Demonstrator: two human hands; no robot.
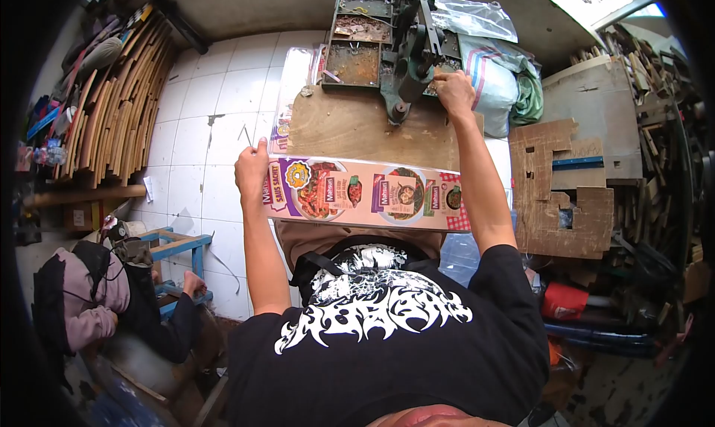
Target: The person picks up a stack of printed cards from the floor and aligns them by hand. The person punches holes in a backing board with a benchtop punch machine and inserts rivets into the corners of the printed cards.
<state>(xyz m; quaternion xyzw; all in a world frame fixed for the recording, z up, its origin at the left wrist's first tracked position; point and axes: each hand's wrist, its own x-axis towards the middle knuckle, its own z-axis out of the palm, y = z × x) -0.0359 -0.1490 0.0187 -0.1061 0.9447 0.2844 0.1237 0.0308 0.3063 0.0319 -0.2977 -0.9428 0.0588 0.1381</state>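
My left hand is closed at the left edge of a long printed panel with food pictures on it. A thin bent metal piece shows just above that hand; whether the hand holds it I cannot tell. My right hand is closed by the side of a dark green hand press, around what looks like its lever; the grip is partly hidden. The press stands over a brown wooden board, and the panel lies along the board's near edge, in front of my body.
Behind the board sits a compartment tray with small parts. Plastic bags lie to its right. Cut cardboard leans farther right. Stacked brown boards line the left wall. At lower left a person sits near a blue stool.
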